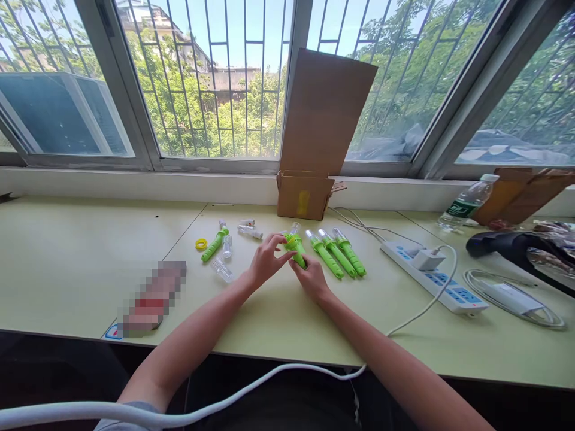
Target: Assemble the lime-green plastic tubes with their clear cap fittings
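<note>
My right hand (311, 279) is wrapped round the lower end of a green ribbed plastic handle (296, 246), which tilts up and away from me. At its collar is a small yellow ring (291, 239), with the fingers of my left hand (268, 260) pinched at it. Just to the right lie three more green handles (333, 254) with clear tips, side by side. On the left rest another green handle (214, 244), a loose yellow ring (201, 244), a clear plastic cup-shaped piece (221, 269) and a short clear tube (227, 246).
Small clear parts (250, 231) lie behind my left hand. A cardboard box (303, 196) stands against the window. To the right are a white power strip (433, 278), a coiled cable (516, 298) and a water bottle (468, 203). A white cable crosses the table's front edge.
</note>
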A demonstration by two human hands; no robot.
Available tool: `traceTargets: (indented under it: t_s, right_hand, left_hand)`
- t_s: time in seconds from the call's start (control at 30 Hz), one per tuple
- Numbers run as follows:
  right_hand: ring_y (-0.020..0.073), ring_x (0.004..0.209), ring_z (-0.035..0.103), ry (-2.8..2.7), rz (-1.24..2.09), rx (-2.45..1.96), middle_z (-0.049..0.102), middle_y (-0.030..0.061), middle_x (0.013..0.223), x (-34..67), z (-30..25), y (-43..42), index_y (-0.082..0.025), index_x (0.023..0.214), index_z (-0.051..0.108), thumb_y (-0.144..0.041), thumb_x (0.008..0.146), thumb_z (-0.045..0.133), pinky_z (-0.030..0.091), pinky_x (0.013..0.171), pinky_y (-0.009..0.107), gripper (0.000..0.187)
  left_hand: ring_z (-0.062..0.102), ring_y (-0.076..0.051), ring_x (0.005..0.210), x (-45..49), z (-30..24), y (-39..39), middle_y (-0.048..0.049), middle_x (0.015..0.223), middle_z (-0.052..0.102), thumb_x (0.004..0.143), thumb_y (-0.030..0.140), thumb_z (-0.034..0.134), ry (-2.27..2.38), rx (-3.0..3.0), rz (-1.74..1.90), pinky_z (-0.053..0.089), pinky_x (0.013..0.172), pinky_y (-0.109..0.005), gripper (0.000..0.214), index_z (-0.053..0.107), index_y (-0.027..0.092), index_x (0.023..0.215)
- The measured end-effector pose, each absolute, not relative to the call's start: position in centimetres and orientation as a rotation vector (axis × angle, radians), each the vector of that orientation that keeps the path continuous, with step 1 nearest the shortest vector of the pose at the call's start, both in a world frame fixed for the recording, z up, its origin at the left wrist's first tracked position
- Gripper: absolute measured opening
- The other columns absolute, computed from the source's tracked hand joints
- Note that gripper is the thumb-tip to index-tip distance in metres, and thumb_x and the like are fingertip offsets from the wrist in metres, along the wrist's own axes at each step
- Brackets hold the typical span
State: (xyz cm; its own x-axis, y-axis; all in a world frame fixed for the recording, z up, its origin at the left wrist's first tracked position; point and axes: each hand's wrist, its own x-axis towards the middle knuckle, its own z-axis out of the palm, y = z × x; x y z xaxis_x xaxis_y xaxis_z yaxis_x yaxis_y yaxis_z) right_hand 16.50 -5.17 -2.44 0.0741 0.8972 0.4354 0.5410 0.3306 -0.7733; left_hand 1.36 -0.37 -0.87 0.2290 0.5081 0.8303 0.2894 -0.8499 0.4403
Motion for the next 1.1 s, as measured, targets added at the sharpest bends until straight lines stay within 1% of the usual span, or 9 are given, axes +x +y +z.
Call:
traceTargets:
  t_s: [0.33,0.6,1.1]
  right_hand:
    - [0.0118,0.053,0.034,-1.564,0.559,-1.282,0.040,-0.0039,0.054,16.59,-2.55,-4.97,-0.019,0.064,0.047,-0.045,0.080,0.057,0.024,0.050,0.026,0.032]
    - [0.0111,0.053,0.032,-1.537,0.660,-1.235,0.036,-0.0044,0.056,16.60,-2.59,-5.16,-0.020,0.064,0.043,-0.047,0.081,0.057,0.024,0.049,0.025,0.035]
    - [0.0093,0.046,0.030,-1.489,0.802,-1.150,0.036,-0.0059,0.050,16.70,-2.88,-5.10,-0.021,0.064,0.043,-0.048,0.081,0.059,0.023,0.044,0.024,0.036]
  left_hand:
    - [0.065,-0.014,0.087,1.26,-0.84,-0.31,-0.0047,0.103,0.061,0.080,0.042,0.068,0.777,2.331,1.654,0.063,0.068,-0.030,0.030,0.054,0.020,0.096]
    - [0.065,-0.014,0.086,1.28,-0.61,-0.33,-0.0045,0.100,0.062,0.079,0.042,0.068,0.754,2.344,1.691,0.063,0.066,-0.028,0.030,0.055,0.020,0.095]
    - [0.065,-0.013,0.088,1.23,-0.60,-0.32,-0.0056,0.102,0.062,0.080,0.039,0.069,0.705,2.320,1.711,0.063,0.067,-0.028,0.027,0.056,0.019,0.094]
